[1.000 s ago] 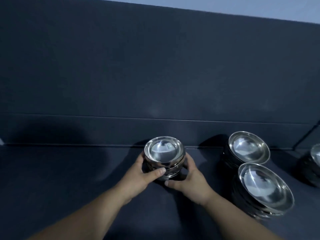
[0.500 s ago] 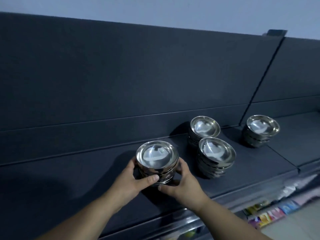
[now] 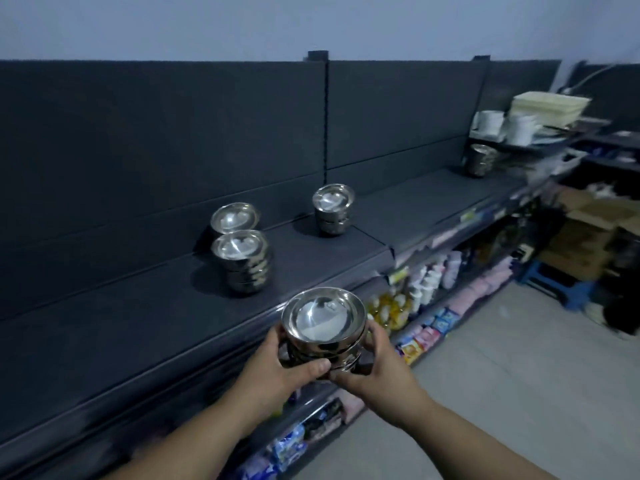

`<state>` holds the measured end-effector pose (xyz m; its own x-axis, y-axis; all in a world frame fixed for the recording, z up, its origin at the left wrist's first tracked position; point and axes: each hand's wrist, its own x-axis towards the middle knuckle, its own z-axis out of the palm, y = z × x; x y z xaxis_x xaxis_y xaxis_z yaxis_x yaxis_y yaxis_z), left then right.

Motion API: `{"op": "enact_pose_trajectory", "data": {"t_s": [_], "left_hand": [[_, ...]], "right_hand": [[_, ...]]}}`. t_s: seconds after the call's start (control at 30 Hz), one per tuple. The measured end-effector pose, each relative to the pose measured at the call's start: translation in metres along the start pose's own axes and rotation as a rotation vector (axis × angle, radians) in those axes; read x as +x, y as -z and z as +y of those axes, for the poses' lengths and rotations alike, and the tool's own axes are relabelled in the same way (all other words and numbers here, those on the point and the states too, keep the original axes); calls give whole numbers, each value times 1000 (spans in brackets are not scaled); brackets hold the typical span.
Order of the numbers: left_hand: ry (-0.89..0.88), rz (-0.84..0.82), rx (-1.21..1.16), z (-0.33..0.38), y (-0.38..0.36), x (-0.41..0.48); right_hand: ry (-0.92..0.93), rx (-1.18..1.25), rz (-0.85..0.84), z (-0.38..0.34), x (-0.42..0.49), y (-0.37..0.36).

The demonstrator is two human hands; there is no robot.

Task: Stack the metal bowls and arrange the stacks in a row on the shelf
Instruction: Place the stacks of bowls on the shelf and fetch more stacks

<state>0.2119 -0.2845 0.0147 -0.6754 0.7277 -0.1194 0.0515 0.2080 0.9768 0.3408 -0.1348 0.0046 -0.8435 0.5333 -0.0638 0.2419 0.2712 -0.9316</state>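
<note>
The left hand and the right hand cup the held stack of metal bowls from either side, thumbs curled across its near wall and almost meeting, fingers wrapped round the back. A second ago this stack stood on the shelf with both hands around it. Now it is lifted clear and hangs in front of the shelf's front edge, and the view has swung to the right. I judge it is being carried along to a new place in the row, so placing is still to do.

Beyond the hands and a little to the left, the front stack stands on the shelf with the rear stack touching or just behind it. The third stack stands apart, farther off and slightly right. The far stack sits well to the right.

The fingers cover the held stack's lower bowls, so the count cannot be told. The rear stack shows little but its top bowl. The far stack is blurred.
</note>
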Motion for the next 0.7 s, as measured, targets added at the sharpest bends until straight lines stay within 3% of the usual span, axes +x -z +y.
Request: {"op": "enact_pose_trajectory", "data": {"t_s": [0.17,0.33,0.7], "left_hand": [[-26,-209,33,13,-130,-8],[-5,-374,13,29,-223,14],[-49,-597,70,44,-361,168]], "right_hand": [[-105,103,132,58,-78,116],[-306,377,175,88,-114,202],[-467,569,418,153,-33,332]]}}
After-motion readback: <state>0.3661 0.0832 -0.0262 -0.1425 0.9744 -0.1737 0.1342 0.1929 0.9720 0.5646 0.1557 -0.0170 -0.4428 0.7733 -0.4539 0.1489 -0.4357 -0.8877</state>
